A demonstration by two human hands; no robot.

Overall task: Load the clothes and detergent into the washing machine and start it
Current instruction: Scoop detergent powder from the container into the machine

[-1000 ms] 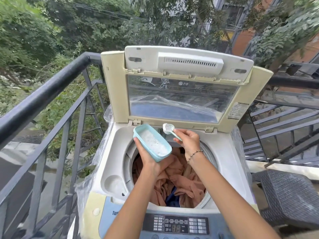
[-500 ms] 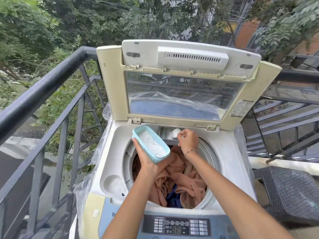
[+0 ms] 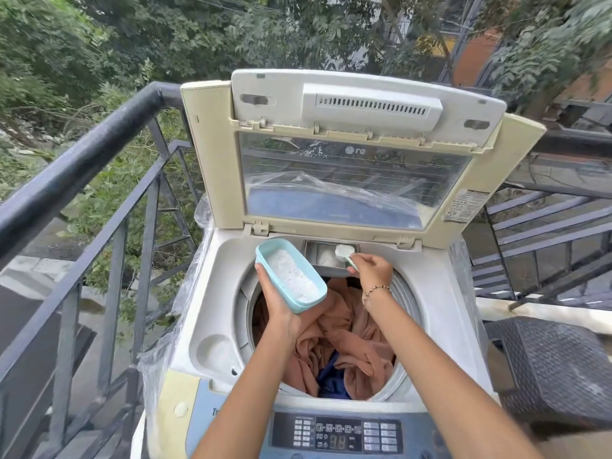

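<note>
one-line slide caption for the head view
Right hand holds a scoop over the detergent drawer; left hand holds the blue powder tub.

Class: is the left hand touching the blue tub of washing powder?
Touching. The head view shows the left hand cupping the blue tub from beneath, thumb pressed against its side.
</note>
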